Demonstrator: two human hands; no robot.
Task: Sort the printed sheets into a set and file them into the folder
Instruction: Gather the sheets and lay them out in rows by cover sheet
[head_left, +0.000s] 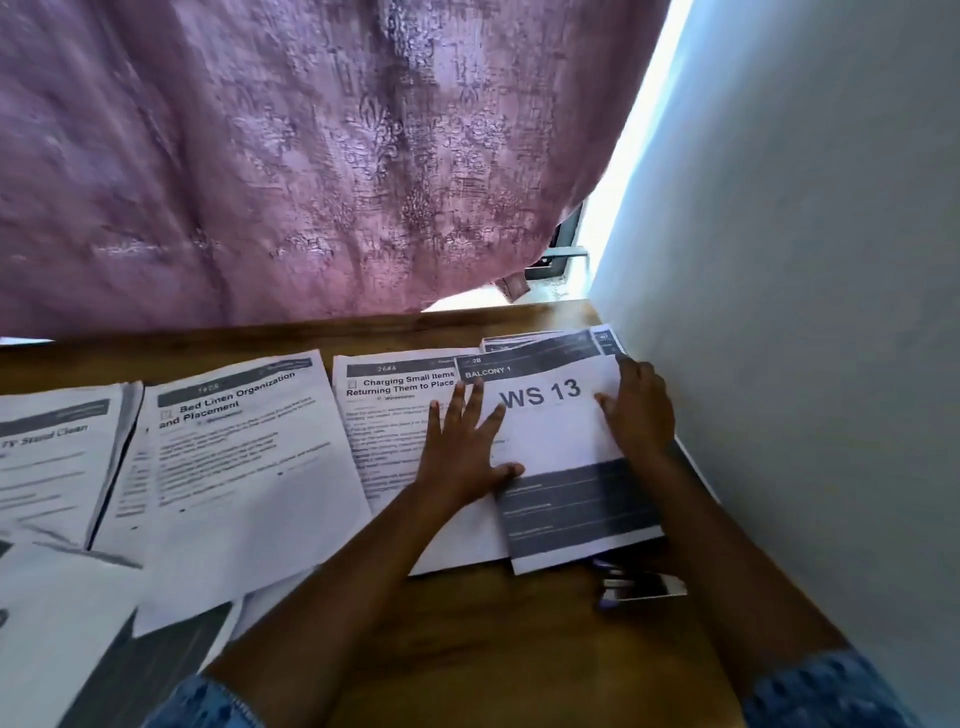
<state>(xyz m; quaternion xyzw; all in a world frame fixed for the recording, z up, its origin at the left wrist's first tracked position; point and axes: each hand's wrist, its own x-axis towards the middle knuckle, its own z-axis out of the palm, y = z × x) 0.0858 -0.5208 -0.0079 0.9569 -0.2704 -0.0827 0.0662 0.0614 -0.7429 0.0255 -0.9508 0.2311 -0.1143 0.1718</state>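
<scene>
Clearly we were mid-sort, with nothing filed yet.
Our left hand (462, 452) lay flat, fingers spread, across the "WS 13" sheet (561, 441) and the "Charging Small Items" sheet (395, 415) at centre right. Our right hand (636, 410) rested on the "WS 13" sheet's right edge, thumb on top, finger curl unclear. Thin, limp, grey-banded pages overlapped on the wooden desk (493, 649). Next, we judged, came gathering and squaring their edges; no folder showed.
</scene>
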